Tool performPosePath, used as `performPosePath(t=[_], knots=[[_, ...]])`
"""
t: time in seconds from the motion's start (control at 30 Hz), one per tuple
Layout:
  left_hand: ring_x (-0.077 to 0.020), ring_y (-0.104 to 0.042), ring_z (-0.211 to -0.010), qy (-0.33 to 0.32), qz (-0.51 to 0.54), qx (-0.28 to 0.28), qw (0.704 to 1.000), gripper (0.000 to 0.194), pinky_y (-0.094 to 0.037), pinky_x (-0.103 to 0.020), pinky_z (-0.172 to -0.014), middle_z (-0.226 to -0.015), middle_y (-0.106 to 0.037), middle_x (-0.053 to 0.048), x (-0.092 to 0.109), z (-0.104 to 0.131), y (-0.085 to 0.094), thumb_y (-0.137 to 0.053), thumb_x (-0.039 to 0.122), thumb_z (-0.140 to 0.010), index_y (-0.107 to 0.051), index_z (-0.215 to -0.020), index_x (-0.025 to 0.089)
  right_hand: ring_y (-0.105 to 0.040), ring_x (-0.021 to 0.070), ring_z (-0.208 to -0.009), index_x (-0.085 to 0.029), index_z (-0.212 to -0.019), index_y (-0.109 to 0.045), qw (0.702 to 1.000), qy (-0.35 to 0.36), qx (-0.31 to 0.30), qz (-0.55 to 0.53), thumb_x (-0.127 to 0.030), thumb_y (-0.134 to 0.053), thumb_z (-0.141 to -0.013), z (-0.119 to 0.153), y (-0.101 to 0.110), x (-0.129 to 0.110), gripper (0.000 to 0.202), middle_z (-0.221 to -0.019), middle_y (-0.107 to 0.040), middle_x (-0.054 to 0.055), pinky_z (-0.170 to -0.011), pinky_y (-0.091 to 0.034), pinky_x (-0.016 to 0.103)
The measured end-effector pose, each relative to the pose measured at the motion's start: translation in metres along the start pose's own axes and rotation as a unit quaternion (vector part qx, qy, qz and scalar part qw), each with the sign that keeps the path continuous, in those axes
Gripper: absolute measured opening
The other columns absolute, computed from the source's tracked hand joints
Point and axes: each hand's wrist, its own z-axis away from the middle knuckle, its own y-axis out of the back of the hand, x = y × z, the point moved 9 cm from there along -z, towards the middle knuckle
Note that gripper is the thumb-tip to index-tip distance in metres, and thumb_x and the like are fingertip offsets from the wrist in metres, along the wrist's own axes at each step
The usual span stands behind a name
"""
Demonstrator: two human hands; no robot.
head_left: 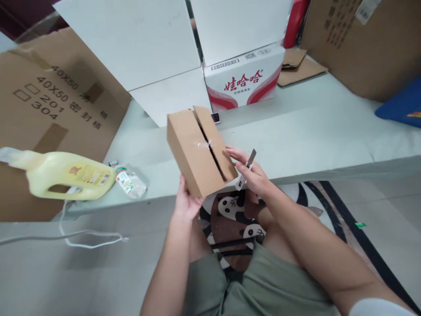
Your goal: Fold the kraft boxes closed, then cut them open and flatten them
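Note:
A small brown cardboard box [190, 151] is tilted above the table's front edge, its top flaps parted by a narrow dark gap with a bit of clear tape across the middle. My left hand [187, 202] grips the box's near left corner from below. On the right side, my right hand [250, 171] touches the box with its fingertips and holds a utility knife [242, 179], whose blade points up and away. The fingers of both hands are partly hidden.
Behind the box are white panels [138, 39] and a white-and-red carton [243, 83] on the pale table [315, 127]. A yellow jug [69, 173] and a clear bottle [130, 182] lie left. Large cartons stand at both sides.

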Motion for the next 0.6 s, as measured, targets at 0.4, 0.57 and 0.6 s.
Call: performPosePath(t=[0.4, 0.57, 0.6], knots=[[-0.0304, -0.055, -0.136, -0.487, -0.443, 0.021, 0.752, 0.047, -0.047, -0.049, -0.111, -0.137, -0.065, -0.013, 0.055, 0.055, -0.059, -0.066, 0.043, -0.087, -0.063, -0.128, 0.020, -0.050, 0.0314, -0.142, -0.024, -0.108, -0.076, 0.996, -0.029, 0.020, 0.080, -0.055, -0.061, -0.091, 0.001, 0.032, -0.001, 0.038, -0.151, -0.056, 0.010, -0.120, -0.035, 0.053], [-0.0317, -0.052, -0.138, -0.608, -0.531, -0.107, 0.580, 0.040, -0.040, -0.053, -0.116, -0.136, -0.067, -0.012, 0.043, 0.080, -0.119, -0.055, 0.040, -0.094, -0.066, -0.128, 0.021, -0.067, 0.0270, -0.121, -0.024, -0.102, -0.072, 0.995, -0.026, 0.081, 0.059, -0.069, -0.060, -0.087, 0.000, 0.037, -0.007, 0.049, -0.129, -0.070, 0.012, -0.098, -0.055, 0.043], [-0.0311, -0.056, -0.134, -0.618, -0.526, -0.098, 0.576, 0.039, -0.042, -0.052, -0.114, -0.132, -0.069, -0.012, 0.042, 0.079, -0.121, -0.056, 0.040, -0.093, -0.067, -0.125, 0.021, -0.074, 0.0230, -0.099, -0.024, -0.099, -0.068, 0.989, -0.043, 0.135, 0.039, -0.071, -0.057, -0.087, 0.002, 0.048, -0.004, 0.049, -0.108, -0.076, 0.010, -0.082, -0.059, 0.037]])
